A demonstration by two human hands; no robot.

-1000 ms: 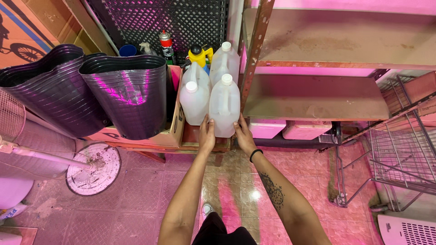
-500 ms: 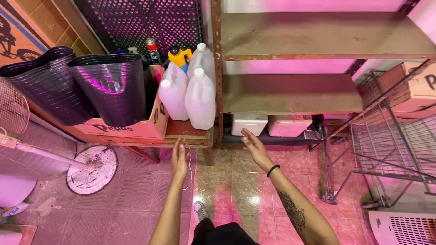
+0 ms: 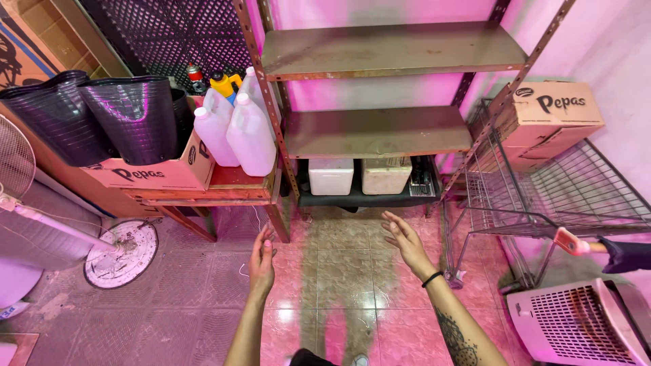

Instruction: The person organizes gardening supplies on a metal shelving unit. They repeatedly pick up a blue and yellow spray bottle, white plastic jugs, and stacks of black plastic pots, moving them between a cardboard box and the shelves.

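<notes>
Landmark: the low red wooden bench (image 3: 230,181). Left of it stands a pedestal fan base (image 3: 121,253). On the bench's left end sits a cardboard box (image 3: 152,173) holding stacked black plastic pots (image 3: 135,115). Just right of the box, on the bench top, stand white plastic jugs (image 3: 249,135), upright, long axes vertical, capped. In front of the bench and below it, the left hand (image 3: 262,256) hangs over the tiled floor, empty, fingers loosely together and pointing toward the jugs. Further right of the bench, before the metal shelving (image 3: 376,132), the right hand (image 3: 405,242) is empty, fingers spread. The jugs lie ahead and slightly left of both hands; the left hand is nearer.
</notes>
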